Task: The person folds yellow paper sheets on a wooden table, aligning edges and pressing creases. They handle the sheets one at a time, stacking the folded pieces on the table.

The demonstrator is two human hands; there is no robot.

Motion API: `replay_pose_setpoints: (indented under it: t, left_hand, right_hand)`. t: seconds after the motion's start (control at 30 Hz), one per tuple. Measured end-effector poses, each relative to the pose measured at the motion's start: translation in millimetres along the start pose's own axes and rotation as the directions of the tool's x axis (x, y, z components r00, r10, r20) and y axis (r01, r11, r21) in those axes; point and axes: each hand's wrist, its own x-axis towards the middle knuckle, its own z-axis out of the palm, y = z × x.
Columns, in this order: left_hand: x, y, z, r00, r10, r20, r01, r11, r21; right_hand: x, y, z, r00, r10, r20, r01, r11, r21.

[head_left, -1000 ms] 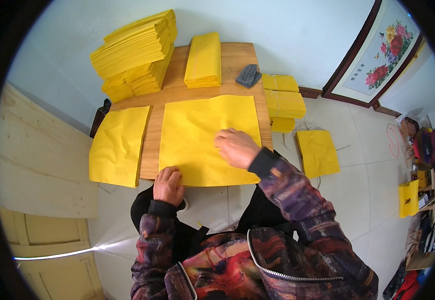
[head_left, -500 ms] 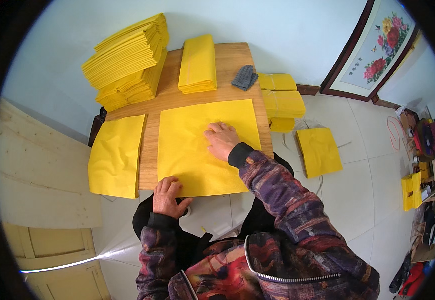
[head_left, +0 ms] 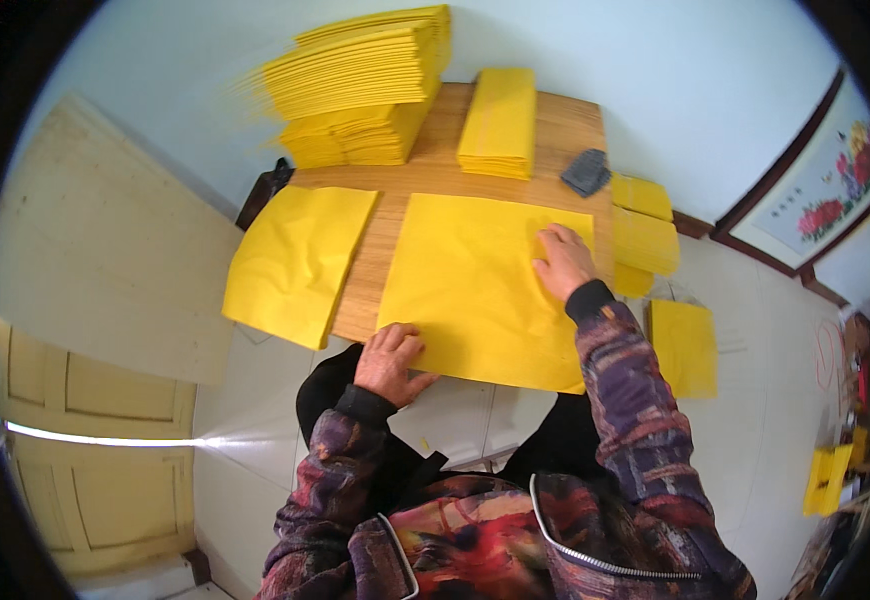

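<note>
A wide yellow felt-like sheet lies spread on the wooden table, its near edge hanging slightly past the tabletop. At its near left corner rests my left hand, fingers on the sheet and thumb spread along the edge. My right hand lies on the sheet's right side, palm down, fingers loosely bent and nothing held in them. To the left, a smaller yellow stack or folded piece overhangs the table's edge.
Tall piles of folded yellow sheets stand at the back left, beside another folded stack. A grey cloth or glove lies at the back right. Yellow bundles and a yellow pad are right of the table. Framed flower picture against the wall.
My right hand has slid rightward across the sheet toward its right edge. My left hand stays at the near left corner. The whole view has turned leftward.
</note>
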Motion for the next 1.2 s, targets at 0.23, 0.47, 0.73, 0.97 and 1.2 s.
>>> replay_pose_setpoints:
  t: [0.23, 0.47, 0.73, 0.97, 1.2]
  left_hand:
    - [-8, 1, 3, 0.98, 0.002, -0.197, 0.004, 1.0, 0.026]
    - [-72, 26, 48, 0.847, -0.408, 0.342, 0.532, 0.654, -0.538]
    - [-37, 26, 83, 0.736, -0.361, 0.573, 0.529, -0.22, -0.819]
    - [-26, 32, 90, 0.682, -0.405, 0.608, 0.521, -0.313, -0.794]
    - [-24, 25, 83, 0.646, -0.449, 0.618, 0.521, -0.332, -0.786]
  right_hand:
    - [-22, -38, -9, 0.947, -0.28, 0.157, 0.258, 0.955, 0.146]
    - [-51, -27, -19, 0.954, -0.271, 0.126, 0.237, 0.942, 0.236]
    - [-56, -24, -18, 0.934, -0.337, 0.116, 0.309, 0.928, 0.208]
    - [-48, -4, -25, 0.942, -0.245, 0.23, 0.215, 0.966, 0.146]
    - [-81, 24, -48, 0.999, 0.007, 0.034, -0.019, 0.933, 0.359]
